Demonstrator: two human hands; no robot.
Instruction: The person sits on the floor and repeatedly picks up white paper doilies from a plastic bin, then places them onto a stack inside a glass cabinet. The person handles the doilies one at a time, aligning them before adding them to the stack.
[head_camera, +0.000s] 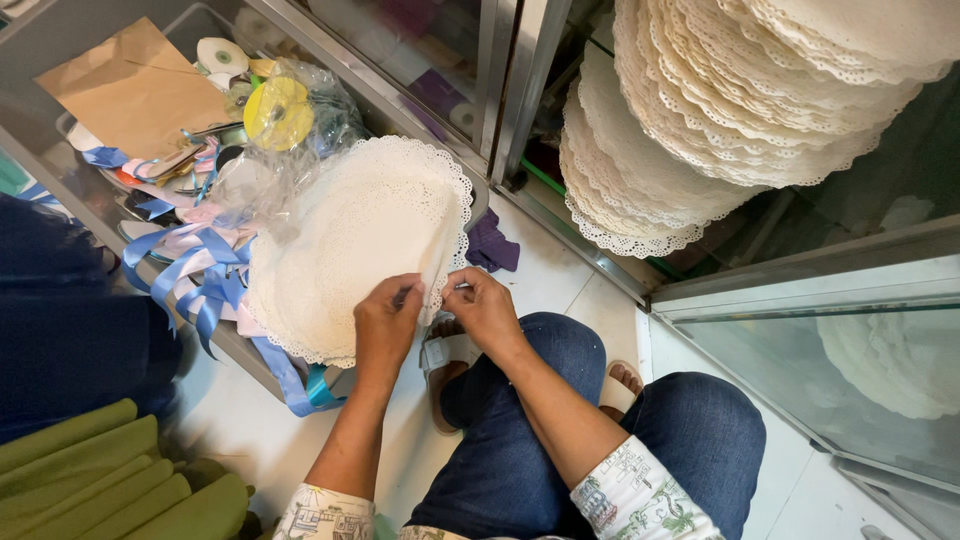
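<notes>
A stack of round white paper doilies (350, 240) with lacy edges lies over the grey tray (478, 205). My left hand (388, 322) pinches the near edge of the stack, fingers curled around it. My right hand (482, 305) grips the same edge just to the right, thumb and fingers closed on the lace. Both hands meet at the lower right rim of the stack, above my knees in blue jeans (540, 440).
Blue ribbons (190, 275), a yellow disc in clear plastic (278, 112), a brown envelope (135, 90) and small items fill the tray. More doily stacks (720, 100) rest on a glass case at upper right. A purple cloth (492, 245) lies on the white floor. Green fabric (90, 480) sits lower left.
</notes>
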